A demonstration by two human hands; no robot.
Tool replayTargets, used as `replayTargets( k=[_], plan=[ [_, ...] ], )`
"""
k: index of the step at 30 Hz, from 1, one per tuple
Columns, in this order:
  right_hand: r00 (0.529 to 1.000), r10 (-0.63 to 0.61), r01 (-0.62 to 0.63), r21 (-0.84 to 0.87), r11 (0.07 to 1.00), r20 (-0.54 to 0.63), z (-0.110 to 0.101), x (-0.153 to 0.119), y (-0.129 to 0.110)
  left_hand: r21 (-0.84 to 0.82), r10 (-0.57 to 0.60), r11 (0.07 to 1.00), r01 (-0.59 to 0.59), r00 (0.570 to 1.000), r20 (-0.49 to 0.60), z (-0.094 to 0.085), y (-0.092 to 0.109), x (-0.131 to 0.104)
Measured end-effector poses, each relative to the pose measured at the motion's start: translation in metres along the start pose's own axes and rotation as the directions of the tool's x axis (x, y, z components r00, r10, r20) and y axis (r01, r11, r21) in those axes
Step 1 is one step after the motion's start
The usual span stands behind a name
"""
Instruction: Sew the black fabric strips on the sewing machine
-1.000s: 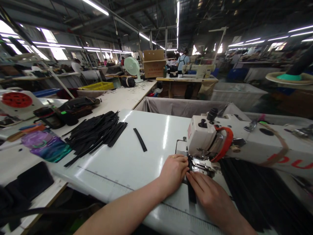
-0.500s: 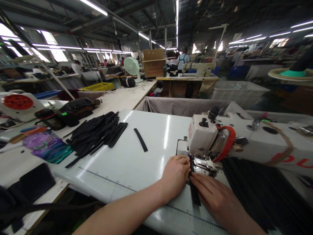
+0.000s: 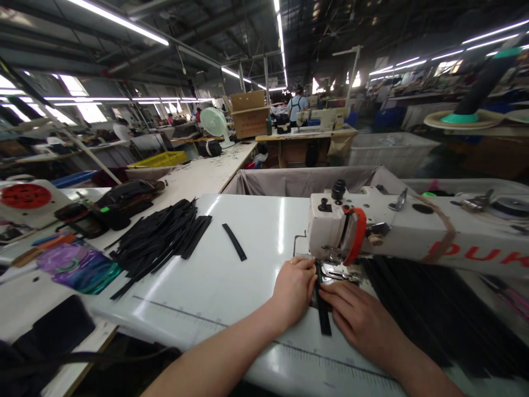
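Note:
A black fabric strip (image 3: 324, 320) lies lengthwise under the head of a white sewing machine (image 3: 333, 229), its near end free on the pale table. My left hand (image 3: 294, 289) is closed, with its fingers curled against the strip's left edge beside the presser area. From the right, my right hand (image 3: 361, 314) pinches the strip's edge with its fingertips, just below the shiny metal plate (image 3: 335, 272). The needle and the strip's far end are hidden behind my fingers and the machine head. One loose black strip (image 3: 234, 242) lies to the left on the tabletop.
A heap of black strips (image 3: 161, 237) sits at the table's left, near a purple and teal pouch (image 3: 78, 264). Long black pieces (image 3: 438, 314) lie under the machine arm at right. A cloth-lined bin (image 3: 289, 181) stands behind the table. Further off are a fan (image 3: 215, 122) and a carton (image 3: 250, 118).
My view has turned a little to the right, so the machine appears further left. The strip has shifted slightly further under the machine head; both hands stay on it.

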State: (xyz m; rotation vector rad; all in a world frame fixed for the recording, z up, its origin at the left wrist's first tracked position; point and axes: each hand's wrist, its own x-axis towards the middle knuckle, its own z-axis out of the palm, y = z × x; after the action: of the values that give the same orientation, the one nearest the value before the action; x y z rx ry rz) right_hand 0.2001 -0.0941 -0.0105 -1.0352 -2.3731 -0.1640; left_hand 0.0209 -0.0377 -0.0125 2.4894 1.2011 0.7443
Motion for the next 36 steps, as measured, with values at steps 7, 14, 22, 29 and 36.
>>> replayTargets(
  k=[7, 14, 22, 29, 36],
  plan=[
    [0.998, 0.059, -0.064, 0.180, 0.982, 0.032, -0.007, -0.002, 0.002, -0.058, 0.008, 0.998, -0.009, 1.000, -0.018, -0.001, -0.003, 0.002],
    [0.995, 0.092, -0.096, 0.142, 0.985, 0.030, -0.002, 0.000, 0.007, -0.059, 0.019, 0.998, -0.020, 1.000, -0.021, -0.002, -0.001, 0.002],
    [0.994, 0.110, -0.109, -0.030, 0.994, 0.020, 0.006, 0.001, 0.013, -0.033, 0.023, 0.999, -0.024, 1.000, -0.009, -0.002, 0.001, 0.002],
    [0.989, 0.140, -0.138, -0.049, 0.989, 0.042, 0.014, -0.003, 0.016, 0.001, 0.021, 1.000, -0.021, 1.000, 0.005, -0.002, 0.002, 0.001],
    [0.987, 0.159, -0.158, -0.030, 0.987, 0.025, 0.015, -0.004, 0.016, 0.002, 0.013, 1.000, -0.013, 1.000, 0.000, -0.002, 0.005, 0.000]
  ],
)
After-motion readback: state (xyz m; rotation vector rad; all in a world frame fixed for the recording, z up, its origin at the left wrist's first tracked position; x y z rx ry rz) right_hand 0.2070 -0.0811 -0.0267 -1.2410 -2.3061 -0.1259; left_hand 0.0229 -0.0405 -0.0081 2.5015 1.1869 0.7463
